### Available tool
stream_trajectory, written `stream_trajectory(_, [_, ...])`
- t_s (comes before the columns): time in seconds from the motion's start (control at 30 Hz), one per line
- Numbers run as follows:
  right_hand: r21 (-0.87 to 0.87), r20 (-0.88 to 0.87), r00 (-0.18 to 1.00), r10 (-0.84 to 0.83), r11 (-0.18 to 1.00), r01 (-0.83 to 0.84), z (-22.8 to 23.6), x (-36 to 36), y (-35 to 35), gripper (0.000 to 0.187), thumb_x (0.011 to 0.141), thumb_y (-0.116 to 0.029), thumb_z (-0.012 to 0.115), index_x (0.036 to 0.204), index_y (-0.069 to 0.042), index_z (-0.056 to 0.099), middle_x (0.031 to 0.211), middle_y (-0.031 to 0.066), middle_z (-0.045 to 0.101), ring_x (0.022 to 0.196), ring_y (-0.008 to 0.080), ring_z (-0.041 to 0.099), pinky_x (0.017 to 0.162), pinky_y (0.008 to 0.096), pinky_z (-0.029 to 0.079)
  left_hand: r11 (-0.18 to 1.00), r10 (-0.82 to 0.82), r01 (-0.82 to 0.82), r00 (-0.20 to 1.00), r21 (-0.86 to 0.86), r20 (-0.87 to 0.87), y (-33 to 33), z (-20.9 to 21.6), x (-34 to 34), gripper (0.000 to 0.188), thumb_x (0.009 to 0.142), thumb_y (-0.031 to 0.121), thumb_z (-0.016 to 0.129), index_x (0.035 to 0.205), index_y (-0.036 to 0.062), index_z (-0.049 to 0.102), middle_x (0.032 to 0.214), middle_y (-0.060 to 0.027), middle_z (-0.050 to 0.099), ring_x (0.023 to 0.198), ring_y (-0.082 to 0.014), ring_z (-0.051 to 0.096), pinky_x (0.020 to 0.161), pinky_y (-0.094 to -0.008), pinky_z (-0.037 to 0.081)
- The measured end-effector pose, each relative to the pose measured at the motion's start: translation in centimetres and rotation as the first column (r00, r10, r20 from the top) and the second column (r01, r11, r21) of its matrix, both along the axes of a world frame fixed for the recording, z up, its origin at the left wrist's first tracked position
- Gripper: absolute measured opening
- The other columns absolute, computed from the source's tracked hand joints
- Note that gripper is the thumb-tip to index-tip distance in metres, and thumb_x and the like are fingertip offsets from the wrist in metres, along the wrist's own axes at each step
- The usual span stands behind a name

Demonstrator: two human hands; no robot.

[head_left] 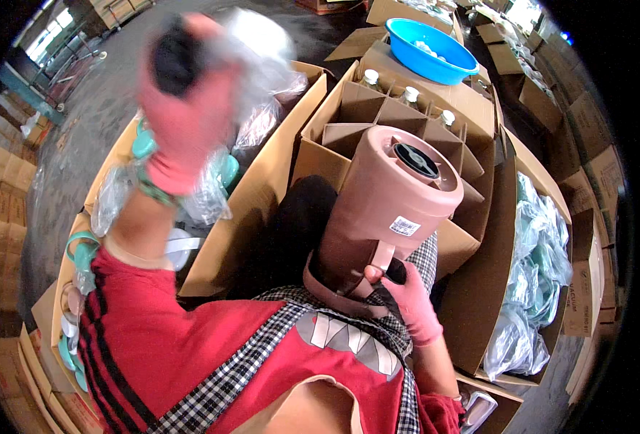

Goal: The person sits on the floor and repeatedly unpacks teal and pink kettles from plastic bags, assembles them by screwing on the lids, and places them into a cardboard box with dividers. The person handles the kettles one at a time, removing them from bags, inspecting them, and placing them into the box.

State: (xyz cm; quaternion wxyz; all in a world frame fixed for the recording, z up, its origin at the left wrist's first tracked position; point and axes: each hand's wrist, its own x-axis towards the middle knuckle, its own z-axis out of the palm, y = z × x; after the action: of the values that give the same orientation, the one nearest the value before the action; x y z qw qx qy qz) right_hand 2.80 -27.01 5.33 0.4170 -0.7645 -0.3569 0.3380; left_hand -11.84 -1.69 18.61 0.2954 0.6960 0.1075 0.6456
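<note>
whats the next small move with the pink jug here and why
Probably bring the left hand down to steady the pink jug: its base faces up, it leans, and only the right hand grips it, at the handle. The left hand is away from it; blur hides whether it holds the pale thing beside it.

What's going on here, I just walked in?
The person's right hand holds a tilted pink jug, base up, by its handle. The left hand, motion-blurred, is raised near an open box of bagged parts. Ahead, a divided carton holds white-capped items in some cells.
</note>
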Motion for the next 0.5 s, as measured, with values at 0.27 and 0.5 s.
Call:
stream_trajectory(0.27, [0.191, -0.454, 0.891, 0.023, 0.979, 0.072, 6.8, 0.6, 1.1, 0.046, 0.070, -0.018, 0.064, 0.108, 0.001, 0.046, 0.094, 0.0073, 0.054, 0.084, 0.0133, 0.051, 0.075, 0.0260, 0.041, 0.368, -0.391, 0.709, 0.705, 0.601, -0.592, -12.9, -8.4, 3.3, 0.031, 0.064, 0.019, 0.053, 0.093, 0.0085, 0.054, 0.090, -0.0065, 0.052, 0.072, -0.0191, 0.051, 0.069, -0.0347, 0.043])
stream_trajectory(0.5, [0.598, -0.636, 0.757, -0.147, 0.526, 0.605, 7.3, 5.4, -0.2, 0.040, 0.085, -0.025, 0.045, 0.113, 0.004, 0.042, 0.105, 0.0106, 0.052, 0.088, 0.0154, 0.054, 0.074, 0.0286, 0.044, 0.362, -0.912, 0.700, 0.403, -0.615, -0.078, -8.1, -9.8, -0.5, 0.047, 0.072, 0.026, 0.063, 0.108, 0.0007, 0.047, 0.110, -0.0128, 0.048, 0.104, -0.0243, 0.045, 0.091, -0.0330, 0.033])
